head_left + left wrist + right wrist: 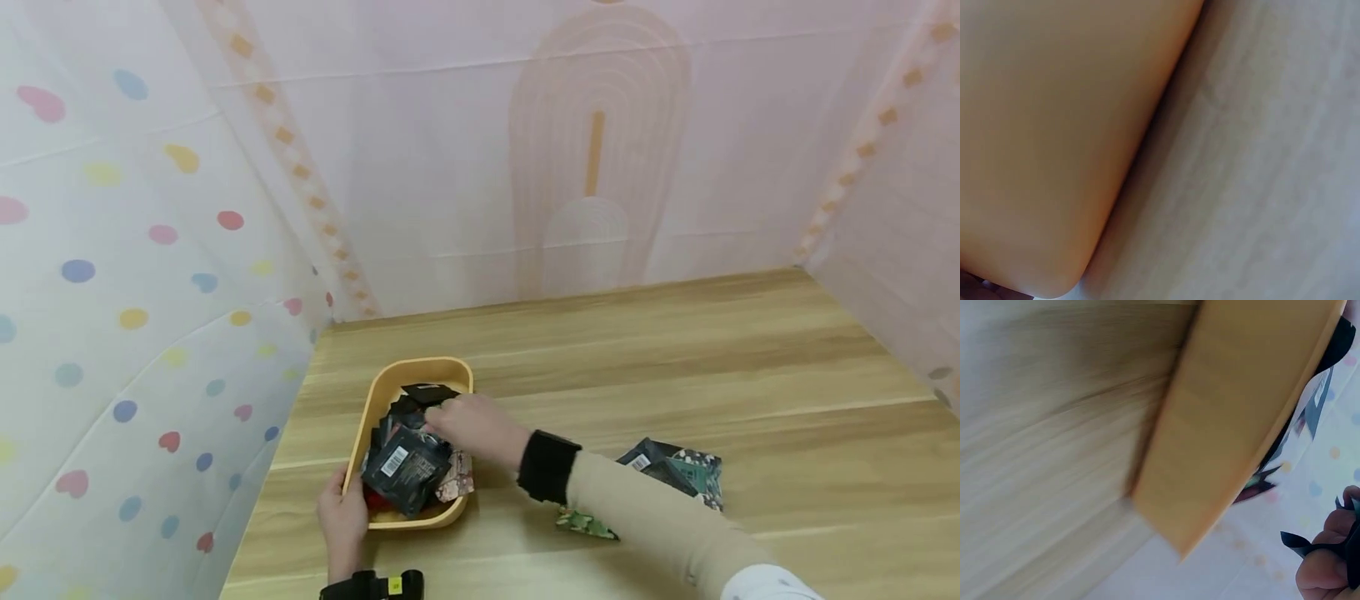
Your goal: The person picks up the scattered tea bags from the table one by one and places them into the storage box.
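A yellow plastic bin [431, 363] stands on the left part of the table, heaped with dark packets [411, 468], one showing a white barcode. My left hand [343, 518] grips its near left rim, thumb over the edge. In the left wrist view the bin's outer wall [1054, 137] fills the left side. My right hand [480, 429] reaches over the right rim, above the packets. The right wrist view shows its fingers [1321, 569] pinching a dark packet [1295, 541]; most of that packet is out of frame.
Right of the bin, partly behind my right sleeve [652, 508], lie a dark packet [656, 462], a teal patterned packet [697, 473] and a green one [587, 523]. A dotted cloth [172, 333] hangs along the table's left side, a pale cloth [450, 167] behind.
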`<action>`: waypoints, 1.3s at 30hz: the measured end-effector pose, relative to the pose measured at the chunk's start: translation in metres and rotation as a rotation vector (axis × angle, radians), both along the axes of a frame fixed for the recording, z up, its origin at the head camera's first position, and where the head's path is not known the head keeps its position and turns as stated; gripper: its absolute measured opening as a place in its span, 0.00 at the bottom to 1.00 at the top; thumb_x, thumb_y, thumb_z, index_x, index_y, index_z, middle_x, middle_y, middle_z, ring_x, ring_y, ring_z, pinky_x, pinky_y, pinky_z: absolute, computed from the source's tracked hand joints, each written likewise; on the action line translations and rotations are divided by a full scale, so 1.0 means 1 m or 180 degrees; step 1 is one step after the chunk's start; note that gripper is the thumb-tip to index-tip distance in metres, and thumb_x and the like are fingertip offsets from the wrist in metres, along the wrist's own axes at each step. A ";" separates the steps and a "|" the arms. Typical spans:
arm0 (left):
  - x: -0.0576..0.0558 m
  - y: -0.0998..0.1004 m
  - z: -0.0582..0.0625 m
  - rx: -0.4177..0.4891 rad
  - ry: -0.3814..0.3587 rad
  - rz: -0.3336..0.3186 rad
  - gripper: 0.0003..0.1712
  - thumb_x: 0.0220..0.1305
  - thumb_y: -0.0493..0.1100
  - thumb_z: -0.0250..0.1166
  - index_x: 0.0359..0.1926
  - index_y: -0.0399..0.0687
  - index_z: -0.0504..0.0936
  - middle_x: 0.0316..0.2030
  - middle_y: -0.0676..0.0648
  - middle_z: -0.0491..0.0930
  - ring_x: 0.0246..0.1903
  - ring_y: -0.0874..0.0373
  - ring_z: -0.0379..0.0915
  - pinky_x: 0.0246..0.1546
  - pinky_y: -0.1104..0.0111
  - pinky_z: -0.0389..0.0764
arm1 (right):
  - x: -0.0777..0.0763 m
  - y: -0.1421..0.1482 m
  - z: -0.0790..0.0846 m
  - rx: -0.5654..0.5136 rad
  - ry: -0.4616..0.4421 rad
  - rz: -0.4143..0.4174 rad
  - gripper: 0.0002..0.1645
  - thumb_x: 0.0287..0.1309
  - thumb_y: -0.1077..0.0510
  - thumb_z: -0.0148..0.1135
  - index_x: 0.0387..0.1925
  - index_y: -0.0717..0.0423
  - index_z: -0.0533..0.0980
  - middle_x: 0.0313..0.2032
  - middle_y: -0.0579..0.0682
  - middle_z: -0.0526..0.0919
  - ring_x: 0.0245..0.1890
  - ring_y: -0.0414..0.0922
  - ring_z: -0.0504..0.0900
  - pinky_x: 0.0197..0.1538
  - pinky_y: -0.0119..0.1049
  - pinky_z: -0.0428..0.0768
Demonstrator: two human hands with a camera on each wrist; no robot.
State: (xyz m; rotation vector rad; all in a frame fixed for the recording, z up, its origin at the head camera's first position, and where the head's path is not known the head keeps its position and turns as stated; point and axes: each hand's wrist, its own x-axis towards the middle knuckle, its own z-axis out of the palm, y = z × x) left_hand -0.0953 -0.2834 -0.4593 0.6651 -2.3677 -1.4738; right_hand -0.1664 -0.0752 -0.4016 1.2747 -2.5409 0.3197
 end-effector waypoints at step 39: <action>-0.009 -0.002 -0.002 0.0090 0.0045 -0.0054 0.20 0.66 0.33 0.44 0.53 0.22 0.69 0.51 0.26 0.69 0.52 0.41 0.64 0.51 0.52 0.64 | 0.032 0.062 -0.039 0.0572 -0.0520 -0.0271 0.60 0.44 0.20 0.45 0.70 0.48 0.44 0.70 0.55 0.36 0.67 0.58 0.34 0.61 0.61 0.40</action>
